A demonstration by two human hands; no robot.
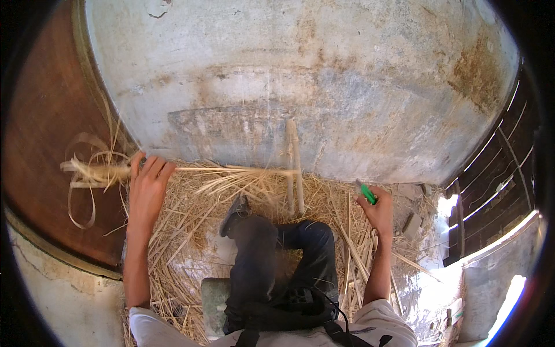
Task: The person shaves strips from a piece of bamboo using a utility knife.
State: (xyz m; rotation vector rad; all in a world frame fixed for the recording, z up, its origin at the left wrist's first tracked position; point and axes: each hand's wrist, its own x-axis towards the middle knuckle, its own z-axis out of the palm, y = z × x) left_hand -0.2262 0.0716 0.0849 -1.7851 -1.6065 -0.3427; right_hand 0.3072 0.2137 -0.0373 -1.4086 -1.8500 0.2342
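My left hand [151, 179] is closed around a bundle of dry straw-coloured stalks [225, 170], held level at the left. Its curled, frayed ends [92, 172] stick out left of the fist, blurred by motion. The thin stalks run right, as far as two upright wooden sticks [299, 173] in front of my legs. In my right hand [378, 209] sits a small green-handled tool [367, 195] with a short grey tip pointing up and left. Its exact kind cannot be made out. This hand is apart from the bundle.
Loose straw [179, 243] covers the ground around my legs. A stained plaster wall [324, 75] rises ahead, with a brown panel [58, 139] at the left. Dark slats [497, 168] stand at the right, near a small block [412, 225]. A greenish block [214, 306] is beside my seat.
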